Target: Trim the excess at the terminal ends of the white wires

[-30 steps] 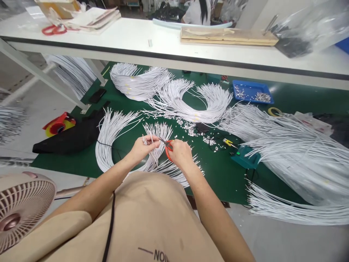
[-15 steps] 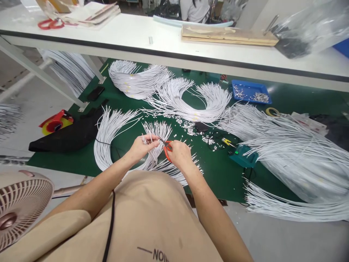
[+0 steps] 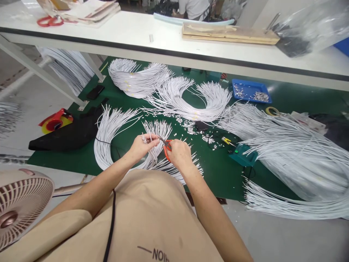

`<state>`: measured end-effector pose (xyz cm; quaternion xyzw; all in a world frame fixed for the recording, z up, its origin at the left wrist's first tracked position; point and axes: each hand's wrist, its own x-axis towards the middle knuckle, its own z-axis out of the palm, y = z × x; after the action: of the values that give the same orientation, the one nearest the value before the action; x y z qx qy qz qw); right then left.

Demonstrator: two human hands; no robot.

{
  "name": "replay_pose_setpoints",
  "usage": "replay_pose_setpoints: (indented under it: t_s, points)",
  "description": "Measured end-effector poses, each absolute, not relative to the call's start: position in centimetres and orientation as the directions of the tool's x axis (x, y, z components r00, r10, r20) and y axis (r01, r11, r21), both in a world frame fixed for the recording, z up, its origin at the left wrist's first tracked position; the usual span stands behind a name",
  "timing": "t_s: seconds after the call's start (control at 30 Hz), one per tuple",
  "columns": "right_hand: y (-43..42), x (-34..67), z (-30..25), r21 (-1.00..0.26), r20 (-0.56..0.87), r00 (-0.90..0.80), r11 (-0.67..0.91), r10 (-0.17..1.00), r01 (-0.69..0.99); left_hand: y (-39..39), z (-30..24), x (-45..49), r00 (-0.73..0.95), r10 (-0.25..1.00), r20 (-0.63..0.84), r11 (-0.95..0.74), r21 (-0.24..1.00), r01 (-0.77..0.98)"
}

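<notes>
My left hand pinches the ends of a few thin white wires just above the green mat. My right hand is closed round small red-handled scissors, whose blades point left at the wire ends between my fingers. Under both hands lies a fanned bundle of white wires. Another curved bundle lies to the left of my left hand. Small cut metal bits are scattered on the mat just beyond my hands.
More white wire bundles lie farther back, and a big mass of wires fills the right. A blue tray, a teal device, a tape dispenser and a fan stand around. A white shelf spans overhead.
My hands stay together at the wire ends with almost no shift. The view has drifted slightly, so the scene sits a little higher.
</notes>
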<state>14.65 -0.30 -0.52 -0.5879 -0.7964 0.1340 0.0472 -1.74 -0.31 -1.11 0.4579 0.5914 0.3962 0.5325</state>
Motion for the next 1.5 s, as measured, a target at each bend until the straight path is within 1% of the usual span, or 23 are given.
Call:
replay_pose_setpoints:
  t_s: [0.07,0.2,0.37,0.47,0.53,0.6,0.63,0.7,0.73,0.8,0.93,1.0,1.07,1.13,1.23,1.3,1.37,1.4,1.43,1.5]
  points:
    - [-0.4,14.6,-0.5,-0.266,-0.092,-0.294,0.261,0.952,0.928,-0.3,-1.1,-1.7,-0.017,0.969,-0.245,0.245,0.959,0.145]
    - [-0.5,14.4,-0.9,-0.296,-0.157,-0.259,0.205,0.953,0.933,-0.3,-1.0,-1.6,-0.011,0.973,-0.229,0.227,0.961,0.159]
    - [-0.7,14.3,-1.6,-0.318,-0.089,-0.281,0.24,0.955,0.917,-0.3,-0.9,-1.8,0.021,0.968,-0.249,0.244,0.96,0.135]
    - [-0.7,14.4,-1.8,-0.374,-0.094,-0.267,0.214,0.959,0.902,-0.3,-0.8,-1.8,0.013,0.97,-0.242,0.238,0.961,0.144]
    - [-0.5,14.6,-1.7,-0.454,-0.131,-0.232,0.15,0.964,0.878,-0.4,-0.7,-1.8,-0.014,0.97,-0.241,0.24,0.958,0.158]
    - [-0.2,14.7,-1.7,-0.586,-0.161,-0.165,0.04,0.973,0.809,-0.4,-0.6,-1.7,-0.048,0.97,-0.239,0.244,0.954,0.177]
    - [0.0,14.6,-1.6,-0.673,-0.16,-0.129,-0.013,0.979,0.739,-0.4,-0.6,-1.6,-0.06,0.97,-0.235,0.242,0.953,0.184]
    - [0.5,14.3,-1.7,-0.844,-0.136,-0.076,-0.076,0.988,0.531,-0.4,-0.6,-1.5,-0.065,0.974,-0.216,0.224,0.955,0.195]
    - [0.7,14.1,-1.7,-0.903,-0.121,-0.066,-0.082,0.99,0.422,-0.4,-0.6,-1.4,-0.06,0.977,-0.203,0.211,0.956,0.202]
    - [1.0,13.6,-1.8,-0.957,-0.104,-0.052,-0.086,0.993,0.278,-0.4,-0.7,-1.2,-0.049,0.982,-0.182,0.189,0.958,0.217]
    - [1.0,12.8,-1.8,-0.969,-0.149,0.02,-0.15,0.989,0.196,-0.4,-0.7,-0.9,-0.06,0.983,-0.174,0.184,0.953,0.241]
    - [0.9,12.6,-1.8,-0.974,-0.18,0.044,-0.184,0.983,0.128,-0.4,-0.7,-0.8,-0.072,0.982,-0.173,0.186,0.95,0.25]
    - [0.7,12.4,-1.8,-0.976,-0.213,0.067,-0.215,0.975,0.024,-0.5,-0.7,-0.7,-0.078,0.983,-0.168,0.182,0.953,0.242]
    - [0.5,12.1,-1.8,-0.959,-0.27,0.076,-0.261,0.96,-0.112,-0.4,-0.8,-0.6,-0.083,0.985,-0.154,0.168,0.966,0.194]
    - [0.3,11.7,-2.1,-0.883,-0.364,0.002,-0.345,0.931,-0.319,-0.4,-0.8,-0.6,-0.064,0.986,-0.157,0.161,0.984,0.069]
    - [0.4,11.6,-2.3,-0.849,-0.37,-0.069,-0.367,0.927,-0.38,-0.3,-0.8,-0.7,-0.006,0.983,-0.185,0.185,0.983,-0.004]
    - [0.5,11.7,-2.5,-0.861,-0.353,-0.081,-0.357,0.932,-0.362,-0.3,-0.7,-0.8,0.09,0.973,-0.212,0.218,0.975,-0.052]
    - [0.7,11.8,-2.6,-0.879,-0.348,-0.059,-0.347,0.936,-0.326,-0.3,-0.6,-0.8,0.14,0.965,-0.223,0.234,0.97,-0.065]
    - [0.8,12.0,-2.8,-0.9,-0.345,-0.022,-0.338,0.938,-0.274,-0.4,-0.6,-0.9,0.18,0.955,-0.234,0.25,0.965,-0.074]
    - [1.0,12.5,-3.0,-0.946,-0.317,0.065,-0.31,0.946,-0.096,-0.3,-0.5,-0.9,0.217,0.942,-0.254,0.278,0.957,-0.086]
